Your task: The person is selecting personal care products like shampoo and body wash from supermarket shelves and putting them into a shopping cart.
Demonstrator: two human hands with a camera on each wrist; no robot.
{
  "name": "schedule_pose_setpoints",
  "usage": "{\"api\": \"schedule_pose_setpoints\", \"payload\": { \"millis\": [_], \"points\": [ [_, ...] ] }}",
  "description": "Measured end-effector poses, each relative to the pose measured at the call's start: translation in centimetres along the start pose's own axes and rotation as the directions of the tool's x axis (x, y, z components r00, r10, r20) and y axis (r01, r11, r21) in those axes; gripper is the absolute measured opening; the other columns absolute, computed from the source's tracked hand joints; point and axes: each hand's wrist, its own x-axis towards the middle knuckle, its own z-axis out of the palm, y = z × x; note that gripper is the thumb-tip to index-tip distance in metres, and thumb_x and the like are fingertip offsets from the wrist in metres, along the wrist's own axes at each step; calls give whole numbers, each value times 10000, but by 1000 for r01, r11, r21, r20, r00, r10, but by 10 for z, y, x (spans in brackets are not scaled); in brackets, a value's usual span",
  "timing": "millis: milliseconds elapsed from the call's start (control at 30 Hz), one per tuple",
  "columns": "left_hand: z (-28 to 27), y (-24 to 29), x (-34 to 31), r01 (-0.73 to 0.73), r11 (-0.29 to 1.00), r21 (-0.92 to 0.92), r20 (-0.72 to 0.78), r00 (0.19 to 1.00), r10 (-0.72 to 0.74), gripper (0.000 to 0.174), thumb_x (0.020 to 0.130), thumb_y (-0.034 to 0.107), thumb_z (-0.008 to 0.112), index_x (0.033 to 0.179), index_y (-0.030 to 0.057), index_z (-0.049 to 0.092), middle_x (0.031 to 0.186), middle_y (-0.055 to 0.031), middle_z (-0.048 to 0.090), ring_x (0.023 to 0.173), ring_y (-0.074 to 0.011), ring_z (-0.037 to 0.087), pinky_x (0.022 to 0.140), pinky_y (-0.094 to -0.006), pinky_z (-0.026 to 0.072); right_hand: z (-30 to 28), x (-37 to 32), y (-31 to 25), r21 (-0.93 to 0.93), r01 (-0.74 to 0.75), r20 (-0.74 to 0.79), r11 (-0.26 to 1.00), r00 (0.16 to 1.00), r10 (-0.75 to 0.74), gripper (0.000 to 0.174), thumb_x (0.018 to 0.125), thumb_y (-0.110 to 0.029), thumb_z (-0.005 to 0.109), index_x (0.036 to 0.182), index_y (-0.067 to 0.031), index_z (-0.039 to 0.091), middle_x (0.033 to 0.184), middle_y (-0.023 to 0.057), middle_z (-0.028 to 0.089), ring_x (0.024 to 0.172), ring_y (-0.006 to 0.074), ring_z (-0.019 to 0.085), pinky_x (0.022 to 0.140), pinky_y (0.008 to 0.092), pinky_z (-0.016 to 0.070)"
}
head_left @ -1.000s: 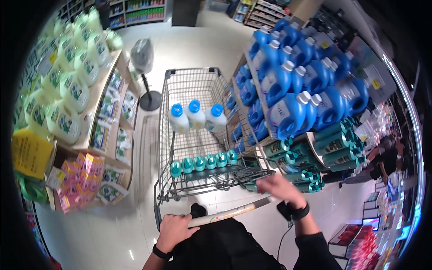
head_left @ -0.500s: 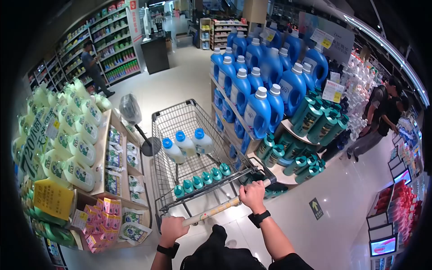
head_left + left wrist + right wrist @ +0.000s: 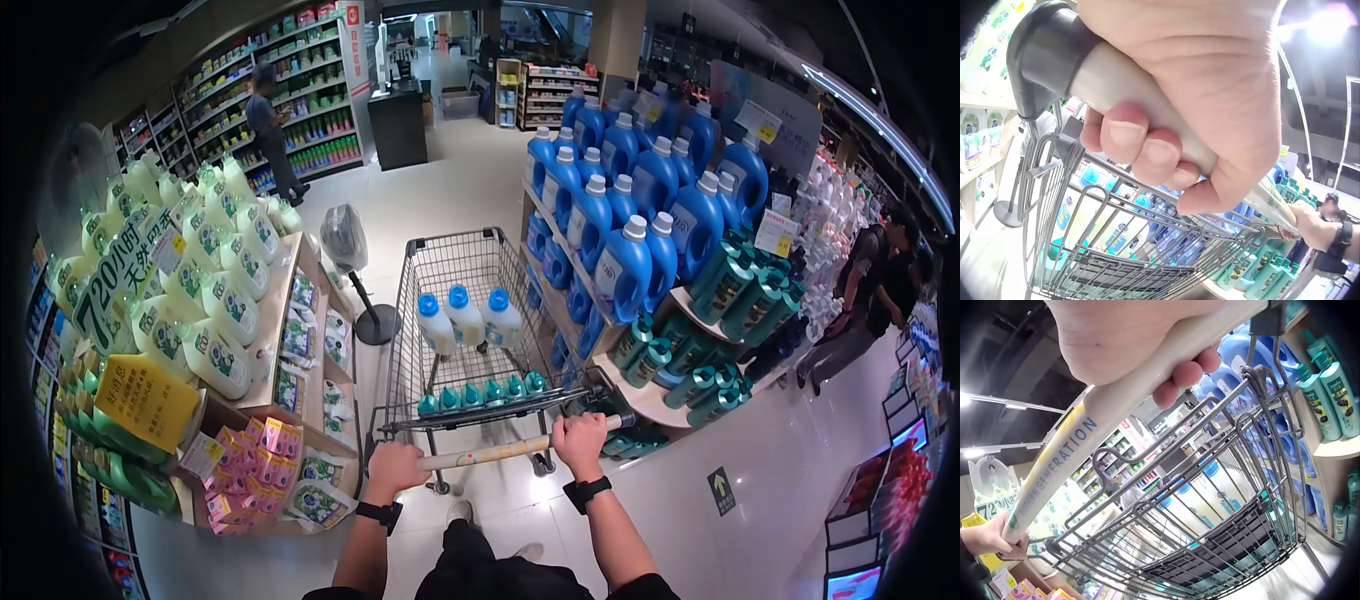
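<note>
The cart handle (image 3: 490, 453) runs crosswise at the near end of the cart (image 3: 402, 340), rising slightly rightward, both ends hidden under hands. The left hand (image 3: 395, 467) curls its fingers (image 3: 1124, 132) tight round the left end; the right hand (image 3: 580, 443) wraps the right end. The cart points away, up the aisle.

The left hand (image 3: 397, 467) and the right hand (image 3: 580, 443) both hold the handle (image 3: 495, 454) of a shopping cart (image 3: 455, 262). Three white bottles (image 3: 468, 318) stand inside. Big blue jugs (image 3: 640, 225) stand close on its right side.
</note>
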Motion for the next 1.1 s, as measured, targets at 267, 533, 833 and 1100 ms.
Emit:
{"api": "schedule_pose_setpoints", "payload": {
  "millis": [267, 533, 833, 1100],
  "points": [
    [-11, -27, 17, -24, 998, -64, 19, 999, 25, 277, 639, 397, 691, 772, 163, 758, 712, -135, 690, 708, -335, 681, 685, -435, 551, 15, 4, -22, 20, -37, -25, 999, 999, 37, 299, 776, -142, 621, 493, -66, 564, 540, 69, 542, 576, 267, 529, 703, 411, 400],
    [-18, -53, 48, -53, 996, -67, 65, 996, 58, 340, 681, 462, 718, 776, 137, 751, 703, -140, 688, 699, -324, 686, 691, -442, 537, 41, 16, -33, 11, -92, -115, 996, 989, 92, 285, 778, -122, 606, 509, -82, 521, 542, 49, 489, 579, 255, 493, 701, 394, 394],
    [-25, -69, 85, -164, 983, -83, -30, 986, 163, 253, 664, 380, 681, 779, 168, 755, 660, -132, 672, 655, -344, 670, 643, -443, 545, 58, 45, -33, -33, -102, -168, 994, 981, 95, 233, 745, -140, 617, 531, -91, 536, 564, 32, 499, 593, 243, 493, 717, 378, 400],
    [-30, -67, 116, -160, 984, -72, -11, 987, 160, 250, 674, 382, 694, 797, 172, 752, 669, -127, 673, 676, -335, 676, 649, -449, 544, 72, 69, -16, -53, -97, -157, 994, 984, 88, 197, 721, -139, 607, 540, -88, 549, 571, 36, 505, 597, 239, 497, 715, 383, 400]
  ]
}}
